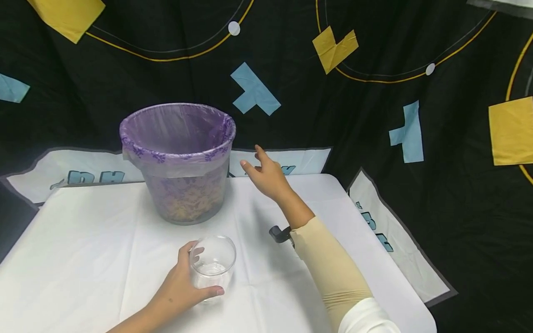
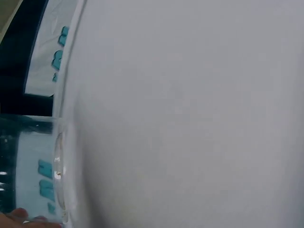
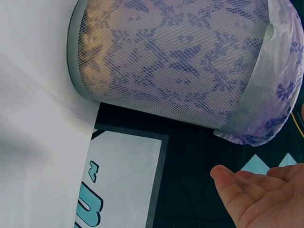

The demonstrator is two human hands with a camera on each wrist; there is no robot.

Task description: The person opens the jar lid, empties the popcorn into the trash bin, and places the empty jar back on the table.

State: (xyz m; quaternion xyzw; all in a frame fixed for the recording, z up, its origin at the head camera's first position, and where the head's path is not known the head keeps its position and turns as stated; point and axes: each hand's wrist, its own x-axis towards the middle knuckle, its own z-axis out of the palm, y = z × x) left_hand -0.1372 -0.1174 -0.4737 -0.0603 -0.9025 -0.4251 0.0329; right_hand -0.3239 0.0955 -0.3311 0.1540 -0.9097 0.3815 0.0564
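My left hand grips a clear plastic cup by its side, thumb in front and fingers behind, near the front of the table. In the left wrist view the cup lies at the lower left edge, with fingertips against it. My right hand is held up beside a mesh waste bin, its fingers apart and nothing in them. The right wrist view has this hand below the bin's rim. A purple-patterned bag lines the bin, with yellowish scraps showing low down through its wall.
A white cloth covers the table, and its rounded far right corner lies past my right hand. Behind it hangs a black curtain with blue and yellow patches. A dark wrist strap piece juts from my right sleeve.
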